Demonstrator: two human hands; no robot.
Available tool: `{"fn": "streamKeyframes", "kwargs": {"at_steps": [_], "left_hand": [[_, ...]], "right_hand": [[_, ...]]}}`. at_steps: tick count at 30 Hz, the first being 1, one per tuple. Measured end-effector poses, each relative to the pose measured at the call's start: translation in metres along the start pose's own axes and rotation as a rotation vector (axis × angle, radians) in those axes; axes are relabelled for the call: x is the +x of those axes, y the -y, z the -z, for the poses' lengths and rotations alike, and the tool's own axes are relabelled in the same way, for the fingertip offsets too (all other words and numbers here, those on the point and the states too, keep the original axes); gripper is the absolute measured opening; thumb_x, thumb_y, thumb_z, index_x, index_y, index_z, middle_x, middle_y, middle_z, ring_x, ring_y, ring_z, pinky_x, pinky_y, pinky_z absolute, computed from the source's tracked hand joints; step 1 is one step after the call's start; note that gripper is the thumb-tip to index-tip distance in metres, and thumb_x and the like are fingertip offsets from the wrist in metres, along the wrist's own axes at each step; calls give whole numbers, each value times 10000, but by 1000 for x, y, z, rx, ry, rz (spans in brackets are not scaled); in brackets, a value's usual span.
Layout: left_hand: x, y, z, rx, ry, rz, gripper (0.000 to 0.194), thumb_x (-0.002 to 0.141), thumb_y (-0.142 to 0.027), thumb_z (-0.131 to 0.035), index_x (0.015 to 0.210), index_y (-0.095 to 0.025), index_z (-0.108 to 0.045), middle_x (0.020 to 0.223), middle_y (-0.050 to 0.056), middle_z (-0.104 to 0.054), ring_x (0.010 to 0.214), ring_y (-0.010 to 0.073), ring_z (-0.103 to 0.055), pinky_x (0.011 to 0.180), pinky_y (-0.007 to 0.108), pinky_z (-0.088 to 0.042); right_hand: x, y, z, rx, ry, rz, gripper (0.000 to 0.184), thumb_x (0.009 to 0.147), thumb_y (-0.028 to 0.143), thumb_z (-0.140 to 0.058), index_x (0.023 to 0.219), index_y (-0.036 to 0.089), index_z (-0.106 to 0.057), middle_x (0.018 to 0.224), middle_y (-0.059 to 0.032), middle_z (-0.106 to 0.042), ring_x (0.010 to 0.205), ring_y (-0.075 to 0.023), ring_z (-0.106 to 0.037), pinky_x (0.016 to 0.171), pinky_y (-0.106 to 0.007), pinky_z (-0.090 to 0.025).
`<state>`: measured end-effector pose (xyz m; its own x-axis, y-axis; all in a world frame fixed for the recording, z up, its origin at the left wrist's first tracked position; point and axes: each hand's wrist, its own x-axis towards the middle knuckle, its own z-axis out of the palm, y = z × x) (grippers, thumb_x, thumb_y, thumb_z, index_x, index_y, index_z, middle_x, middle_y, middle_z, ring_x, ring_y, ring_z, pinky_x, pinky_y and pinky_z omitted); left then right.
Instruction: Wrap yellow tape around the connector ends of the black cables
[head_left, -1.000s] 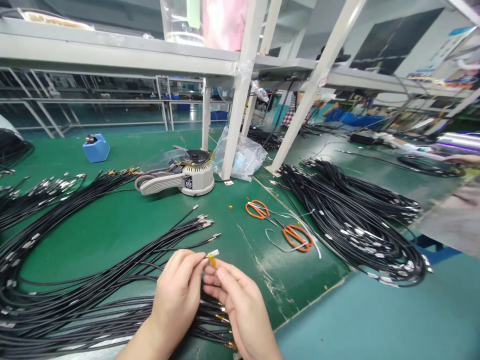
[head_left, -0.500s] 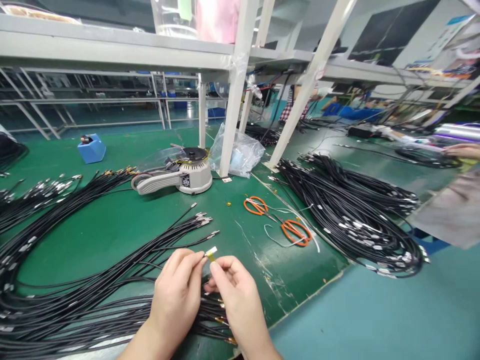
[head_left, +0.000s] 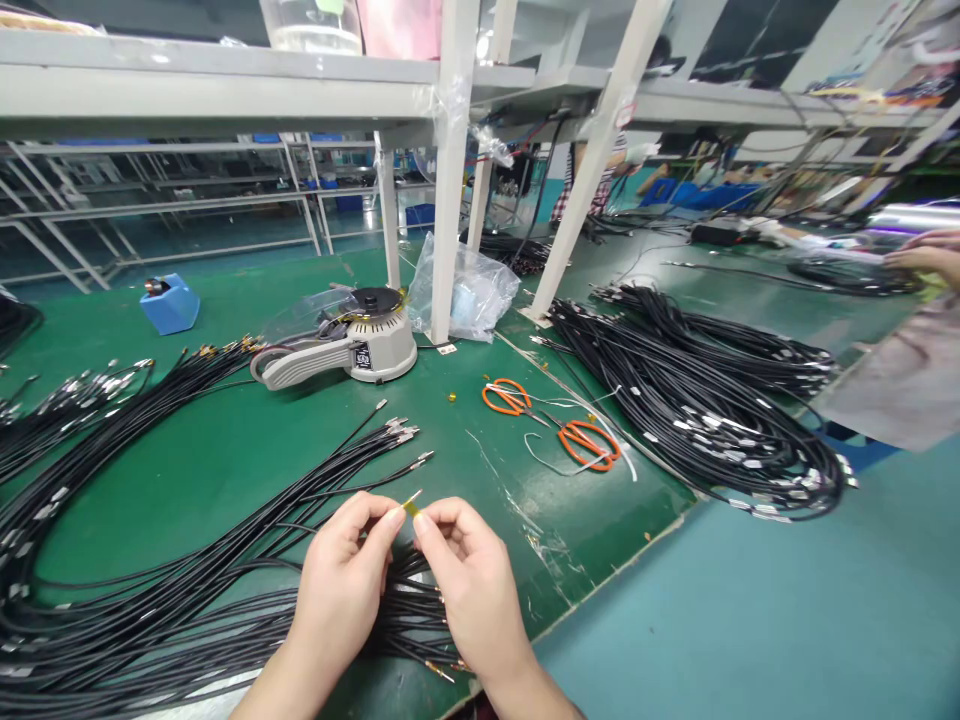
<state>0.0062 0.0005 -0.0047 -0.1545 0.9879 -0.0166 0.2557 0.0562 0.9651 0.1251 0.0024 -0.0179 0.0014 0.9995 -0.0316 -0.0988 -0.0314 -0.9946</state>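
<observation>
My left hand (head_left: 341,585) and my right hand (head_left: 469,580) meet low in the middle of the view, fingertips pinched together on the end of a thin black cable (head_left: 409,500) wrapped with a bit of yellow tape. Under both hands lies a fan of black cables with metal ends (head_left: 225,560) on the green mat (head_left: 225,450). A grey tape dispenser (head_left: 352,345) stands beyond them.
Two pairs of orange scissors (head_left: 585,445) lie to the right, near a big coil of black cables (head_left: 705,400). A blue box (head_left: 169,303) sits far left, a clear plastic bag (head_left: 469,290) by the white rack posts. Another person's hand (head_left: 919,255) shows at the right edge.
The white tip at the cable end has gone from sight; only the yellow-taped end shows between my fingertips. Both hands stay together, shifted slightly left in view.
</observation>
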Motion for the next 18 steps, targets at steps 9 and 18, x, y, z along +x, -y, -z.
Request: {"fn": "streamKeyframes", "kwargs": {"at_steps": [9,18], "left_hand": [[6,5,3,-259,103,170,311,724,-453,-638,650,-158,-572,465,-55,-475,383,74,-406,384,190,-338],[7,7,4,-315,95,169,321,724,-453,-650,640,-155,-566,473,-54,-483,387,71,-412,383,187,-340]], "right_hand": [[1,5,-5,5,-9,19,146,812,279,-597,712,174,-580,673,1,-604,634,-143,-564,596,-241,-443],[2,8,-7,-52,-16,54,150,811,280,-593,695,185,-586,717,-7,-629,636,-144,-570,607,-250,-452]]}}
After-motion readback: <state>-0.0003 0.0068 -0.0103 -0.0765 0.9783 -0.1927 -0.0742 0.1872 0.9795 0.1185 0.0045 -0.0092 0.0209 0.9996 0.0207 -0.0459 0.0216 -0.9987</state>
